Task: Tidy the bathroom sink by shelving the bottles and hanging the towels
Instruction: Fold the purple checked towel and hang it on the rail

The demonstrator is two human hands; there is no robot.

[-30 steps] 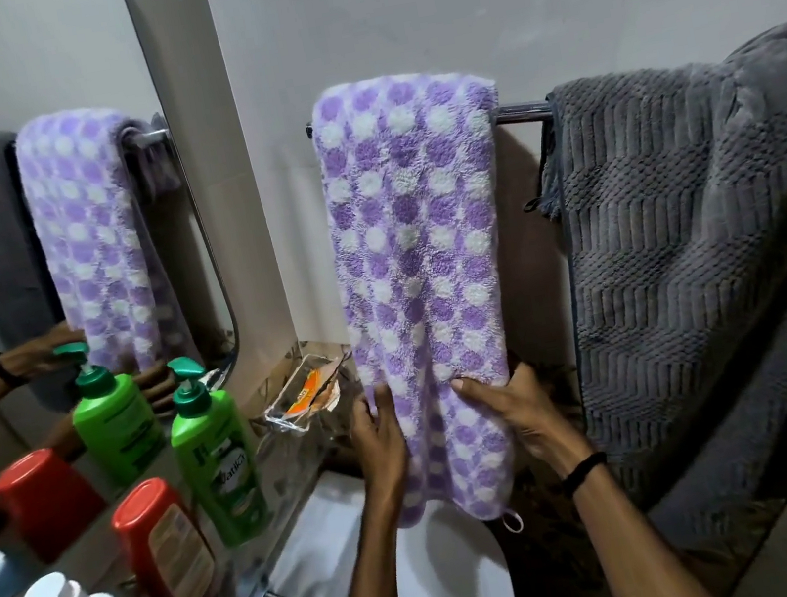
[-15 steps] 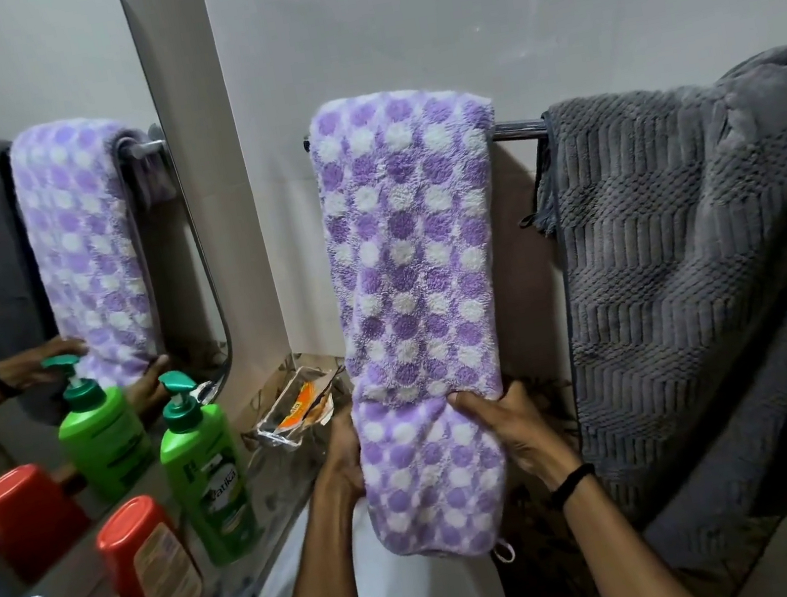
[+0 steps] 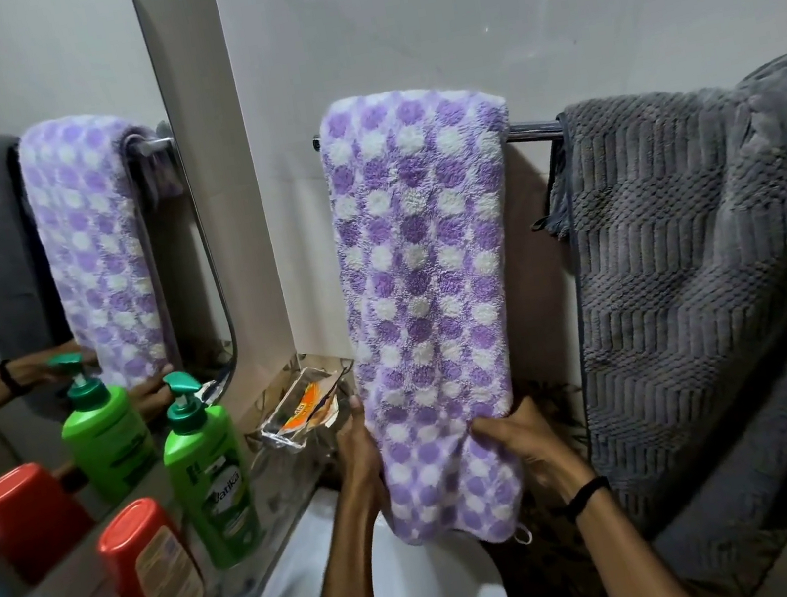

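1. Fingers of my right hand [image 3: 524, 438] pinch the purple towel [image 3: 428, 266] at its lower right edge; those of my left hand [image 3: 358, 455] sit behind its left edge (grip hidden, cannot tell).
2. It hangs over the rail [image 3: 532, 129], left of the grey towel [image 3: 715, 270].

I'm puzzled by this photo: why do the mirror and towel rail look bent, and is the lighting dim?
Head view: the wide-angle lens bows the edge of the mirror and slants the rail; light is dim and soft; the purple towel throws a shadow on the wall to its right.
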